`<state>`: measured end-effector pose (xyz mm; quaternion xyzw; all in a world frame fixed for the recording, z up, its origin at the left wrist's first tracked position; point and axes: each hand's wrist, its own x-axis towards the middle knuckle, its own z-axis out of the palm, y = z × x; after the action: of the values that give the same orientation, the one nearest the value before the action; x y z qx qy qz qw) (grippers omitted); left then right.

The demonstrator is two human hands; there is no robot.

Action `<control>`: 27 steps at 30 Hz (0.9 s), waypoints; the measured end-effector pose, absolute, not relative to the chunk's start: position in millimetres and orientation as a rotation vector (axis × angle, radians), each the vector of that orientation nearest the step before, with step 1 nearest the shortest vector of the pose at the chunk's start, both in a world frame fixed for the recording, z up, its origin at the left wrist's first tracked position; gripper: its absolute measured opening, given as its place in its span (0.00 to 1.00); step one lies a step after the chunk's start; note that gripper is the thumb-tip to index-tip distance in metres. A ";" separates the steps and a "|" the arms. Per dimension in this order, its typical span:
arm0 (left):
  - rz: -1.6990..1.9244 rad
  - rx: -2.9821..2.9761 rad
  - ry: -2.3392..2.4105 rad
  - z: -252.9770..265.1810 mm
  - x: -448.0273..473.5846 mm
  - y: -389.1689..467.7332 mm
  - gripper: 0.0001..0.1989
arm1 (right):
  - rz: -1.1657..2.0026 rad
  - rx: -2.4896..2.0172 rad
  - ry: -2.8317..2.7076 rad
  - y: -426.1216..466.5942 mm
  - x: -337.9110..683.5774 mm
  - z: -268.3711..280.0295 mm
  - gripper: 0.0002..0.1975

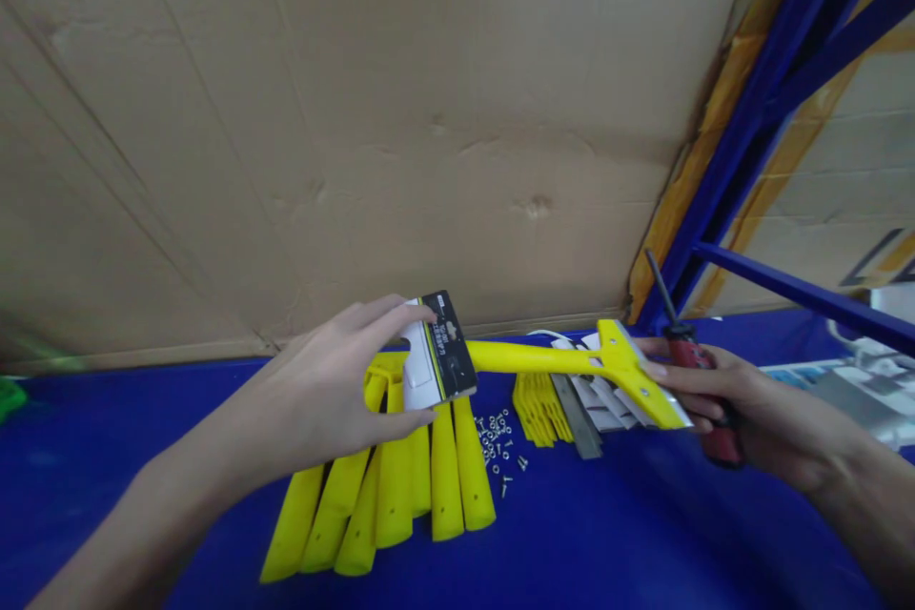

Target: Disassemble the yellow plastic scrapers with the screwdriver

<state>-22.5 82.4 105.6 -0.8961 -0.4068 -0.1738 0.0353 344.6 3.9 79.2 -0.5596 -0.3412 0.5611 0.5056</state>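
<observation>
A yellow scraper (pixel 533 358) with a metal blade edge is held level between my hands. My left hand (pixel 343 381) grips a black-and-white printed card (pixel 447 348) around the handle's left end, fingers on top and thumb below. My right hand (pixel 743 391) pinches the wide scraper head. It also holds a red-handled screwdriver (pixel 692 353), its shaft pointing up and left. Below my left hand lie several yellow handles (pixel 393 496). Loose screws and nuts (pixel 495 438) are scattered to their right.
Beside the screws stand a row of yellow scraper head pieces (pixel 539 410) and some grey metal strips (pixel 579 415). Everything rests on a blue surface (pixel 572 534). A cardboard wall (pixel 429 114) rises behind, with a blue metal frame (pixel 750 124) at the right.
</observation>
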 end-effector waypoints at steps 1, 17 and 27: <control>-0.553 -2.724 -1.310 107.8 -20.3 83.9 0.40 | 1.319 -1.344 -0.796 1.4 352.3 80.0 0.26; -0.465 -2.987 -1.036 82.3 186.3 93.1 0.36 | 0.954 -1.012 -0.540 3.5 381.0 63.7 0.22; -0.331 -3.043 -1.030 69.7 176.4 86.4 0.43 | 1.015 -1.048 -0.571 3.1 377.4 60.9 0.25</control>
<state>176.4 86.4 69.7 -0.9413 -0.3188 -0.1023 -0.0439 377.4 3.1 60.9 -0.4722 -0.2572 0.4572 0.7084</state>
